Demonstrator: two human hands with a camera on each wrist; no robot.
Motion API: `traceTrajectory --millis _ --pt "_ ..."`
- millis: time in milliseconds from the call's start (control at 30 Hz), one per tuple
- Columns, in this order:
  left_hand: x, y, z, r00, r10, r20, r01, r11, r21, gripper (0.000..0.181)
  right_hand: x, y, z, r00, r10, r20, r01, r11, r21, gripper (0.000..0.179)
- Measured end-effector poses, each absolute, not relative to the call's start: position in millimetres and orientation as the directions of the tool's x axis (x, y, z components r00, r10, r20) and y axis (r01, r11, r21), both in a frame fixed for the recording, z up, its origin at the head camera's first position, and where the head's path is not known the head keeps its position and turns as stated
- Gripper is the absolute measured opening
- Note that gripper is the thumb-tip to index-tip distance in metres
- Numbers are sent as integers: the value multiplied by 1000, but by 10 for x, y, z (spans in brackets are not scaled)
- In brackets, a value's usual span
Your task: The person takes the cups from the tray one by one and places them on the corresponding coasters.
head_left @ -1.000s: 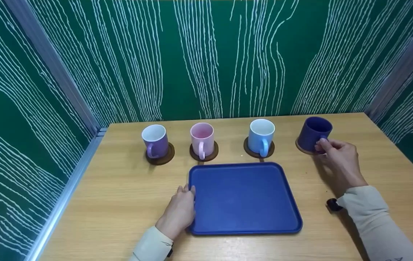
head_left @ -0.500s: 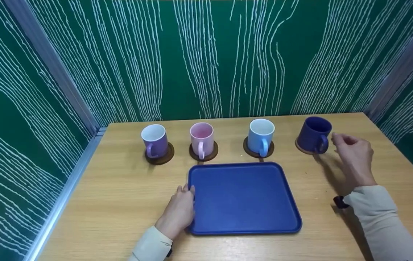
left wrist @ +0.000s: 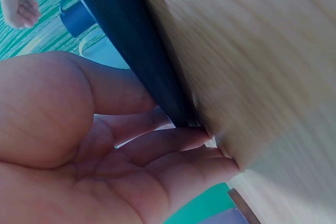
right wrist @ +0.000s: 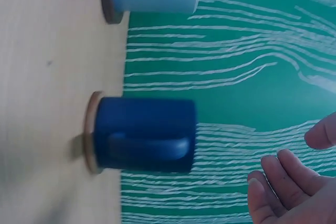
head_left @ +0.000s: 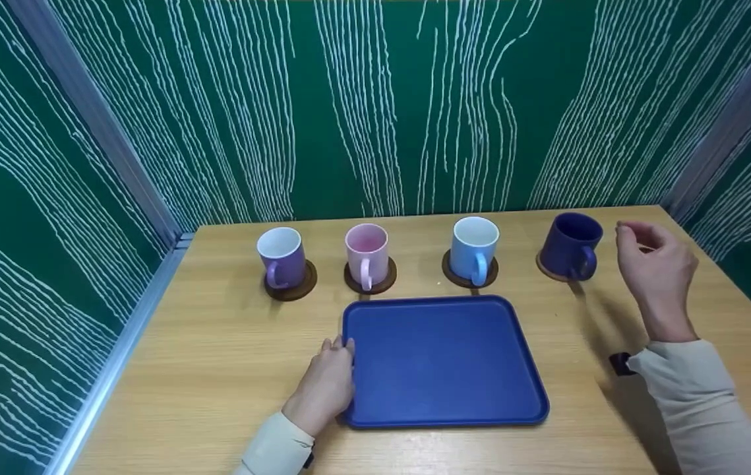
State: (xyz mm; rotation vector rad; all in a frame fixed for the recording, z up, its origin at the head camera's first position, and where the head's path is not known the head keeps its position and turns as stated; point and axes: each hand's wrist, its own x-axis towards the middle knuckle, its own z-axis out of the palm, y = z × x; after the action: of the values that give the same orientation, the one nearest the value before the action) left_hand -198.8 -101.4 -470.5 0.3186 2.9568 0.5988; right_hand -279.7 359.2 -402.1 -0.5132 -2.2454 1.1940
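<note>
A dark blue mug [head_left: 570,251], its handle turned toward the front right, stands upright on a round coaster [right wrist: 92,132] at the right end of a row of mugs. Just right of it my right hand [head_left: 657,267] hovers in the air, fingers loosely curved and apart from the thumb, holding nothing. My left hand [head_left: 324,382] is at the left edge of the blue tray [head_left: 441,363]. In the left wrist view its thumb [left wrist: 123,90] lies against the tray's rim, the index finger passes behind the rim, and other fingertips touch the table.
Left of the dark mug stand a light blue mug [head_left: 474,247], a pink mug [head_left: 367,254] and a purple mug with white inside [head_left: 283,260], each on a dark round coaster. Behind the wooden table [head_left: 217,369] rises a green wall [head_left: 375,105] with white lines.
My right hand has let go of the dark blue mug's handle and moved right and up, away from it. The mug, the tray and my left hand have stayed in place.
</note>
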Motion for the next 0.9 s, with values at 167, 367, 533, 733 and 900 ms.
traceTrajectory --millis 167,367,533,733,900 --pt "-1991 -1020 -4704 -972 225 -60 183 898 401 44 -2722 3428 -3932 -769 521 370 -8 571 -821 40" --pt "-1993 -1013 -4693 -974 209 -86 156 897 412 46 -2647 3237 -3868 -785 467 407 -56 600 -798 37" --pt "-1985 -1006 -4685 -974 209 -83 155 891 426 46 -2579 3128 -3868 -846 367 387 -87 621 -779 35" --pt "-1985 -1013 -4690 -977 207 -50 162 878 451 48 -2505 3024 -3912 -915 171 367 -161 679 -717 35" --pt "-1987 -1015 -4702 -979 203 -24 169 874 456 53 -2452 2945 -3995 -938 64 342 -201 704 -681 32"
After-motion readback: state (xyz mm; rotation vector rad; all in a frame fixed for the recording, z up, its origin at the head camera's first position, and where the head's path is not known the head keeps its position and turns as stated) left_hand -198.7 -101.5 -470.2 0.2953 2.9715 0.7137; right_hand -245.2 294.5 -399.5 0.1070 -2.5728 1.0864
